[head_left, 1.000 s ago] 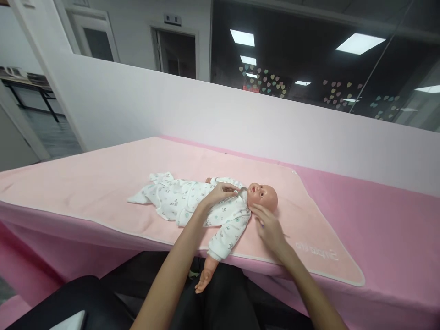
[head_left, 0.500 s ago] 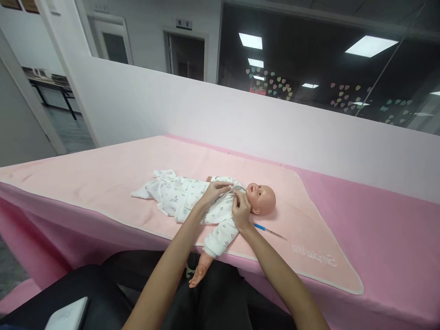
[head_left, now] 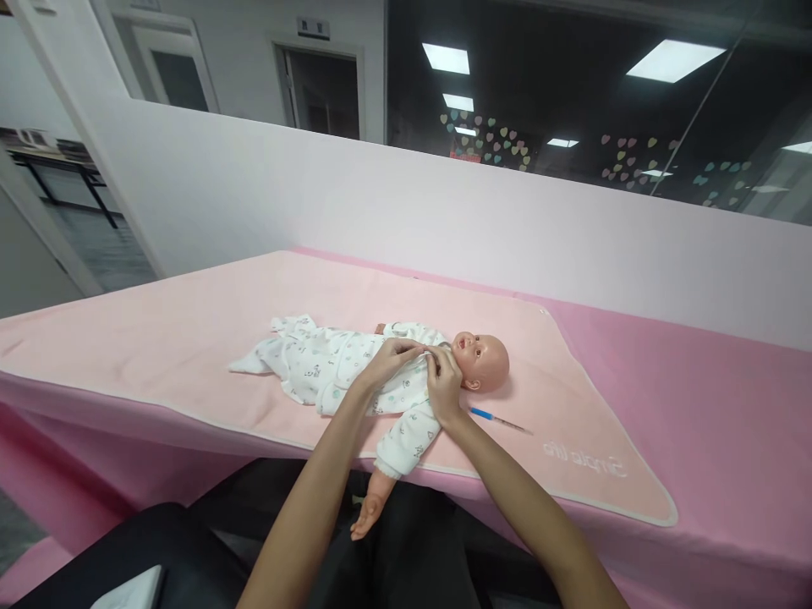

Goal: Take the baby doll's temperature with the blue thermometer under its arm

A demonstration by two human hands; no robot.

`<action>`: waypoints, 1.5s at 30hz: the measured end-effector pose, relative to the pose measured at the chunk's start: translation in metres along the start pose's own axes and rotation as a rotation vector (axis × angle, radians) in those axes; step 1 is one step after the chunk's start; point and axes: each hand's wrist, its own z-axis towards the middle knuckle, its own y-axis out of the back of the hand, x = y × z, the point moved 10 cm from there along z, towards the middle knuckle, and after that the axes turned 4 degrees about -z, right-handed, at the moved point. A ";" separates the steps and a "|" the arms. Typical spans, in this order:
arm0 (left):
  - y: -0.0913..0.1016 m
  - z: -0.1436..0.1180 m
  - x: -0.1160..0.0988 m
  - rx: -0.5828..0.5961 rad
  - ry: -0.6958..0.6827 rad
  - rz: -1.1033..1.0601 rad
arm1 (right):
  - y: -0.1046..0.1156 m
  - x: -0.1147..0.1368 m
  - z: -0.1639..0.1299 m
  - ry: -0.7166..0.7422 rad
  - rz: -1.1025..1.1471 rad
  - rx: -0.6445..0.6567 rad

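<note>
Both hands pinching the collar of the printed romper (head_left: 346, 372) on a baby doll (head_left: 482, 361): left hand (head_left: 388, 359), right hand (head_left: 444, 385). Lying on the pink blanket (head_left: 190, 338) near the tabletop's front edge. Blue syringe (head_left: 498, 418) just beside the doll's head.

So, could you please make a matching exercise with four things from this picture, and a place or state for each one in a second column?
Things:
1. doll
2. blue pen
3. left hand
4. doll's bare hand

Places or states:
A. hangs over the table edge
B. lies on its back on the pink blanket
C. pinches the garment at the collar
D. lies loose beside the doll's head

Pairs: 1-B, 2-D, 3-C, 4-A
</note>
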 end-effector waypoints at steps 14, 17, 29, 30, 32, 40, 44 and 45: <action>-0.008 -0.003 0.001 0.087 -0.008 -0.020 | 0.005 -0.010 0.001 -0.148 0.104 -0.034; -0.007 -0.003 0.000 0.074 0.000 -0.028 | 0.006 -0.007 0.002 -0.111 0.072 -0.034; -0.011 -0.003 -0.006 0.106 0.017 -0.045 | 0.005 -0.012 0.002 -0.143 0.088 -0.058; -0.012 -0.003 -0.007 0.109 0.018 -0.038 | 0.005 -0.012 0.001 -0.143 0.086 -0.060; -0.013 -0.003 -0.009 0.117 0.021 -0.026 | 0.005 -0.013 0.001 -0.146 0.081 -0.060; -0.014 -0.006 -0.011 0.101 -0.044 0.068 | 0.004 -0.013 0.001 -0.153 0.048 -0.045; -0.011 -0.008 -0.014 0.059 -0.101 0.114 | 0.006 -0.007 0.003 -0.128 0.043 -0.047; -0.011 -0.009 -0.014 0.053 -0.106 0.114 | 0.006 -0.006 0.003 -0.124 0.043 -0.045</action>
